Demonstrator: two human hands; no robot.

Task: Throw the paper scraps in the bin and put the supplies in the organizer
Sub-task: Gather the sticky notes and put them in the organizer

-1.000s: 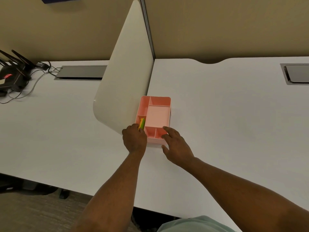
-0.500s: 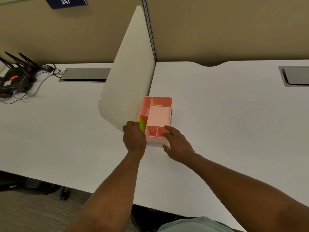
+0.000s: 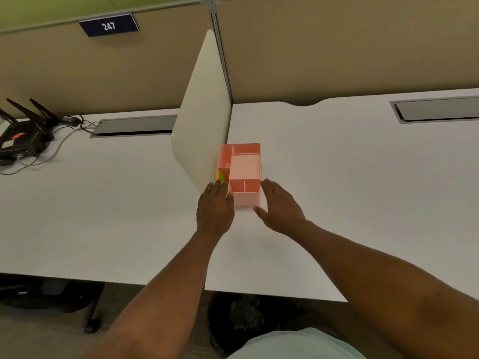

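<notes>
Divider panel [image 3: 204, 120] stood left of organizer [image 3: 245, 199], whose long axis ran away from the person. Left hand [image 3: 215, 208] open, fingertips touching the near-left compartment's coloured supplies [image 3: 221, 177]; right hand [image 3: 281, 206] open, empty, beside the near-right corner.

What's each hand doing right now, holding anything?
Left hand: open, fingers flat, holding nothing, at the pink organizer's near-left corner.
Right hand: open, fingers spread, holding nothing, beside the organizer's near-right corner.
</notes>
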